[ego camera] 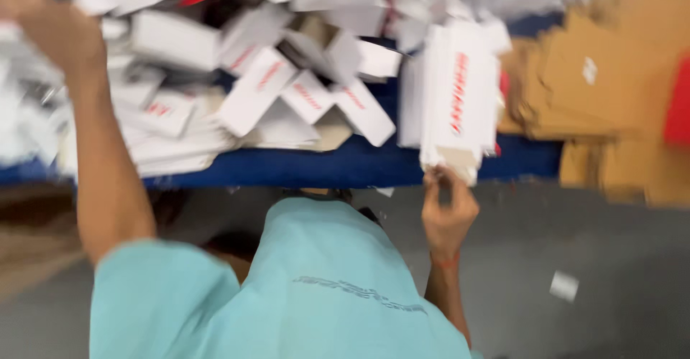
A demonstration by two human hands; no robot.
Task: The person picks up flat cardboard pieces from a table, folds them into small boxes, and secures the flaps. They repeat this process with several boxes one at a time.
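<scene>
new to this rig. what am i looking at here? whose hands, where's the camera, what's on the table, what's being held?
There is no machine: a person works with bare hands, and the single camera sits on that person's head, looking down past a light blue-green shirt. The picture is motion-blurred. The right hand pinches the lower edge of a stack of flat white cartons with red print. The left hand is raised at the upper left over the pile; blur hides whether it grips anything. On the blue table lies a loose heap of white folded cartons, and to the right flat brown cardboard sheets. A small white scrap lies on the grey floor.
</scene>
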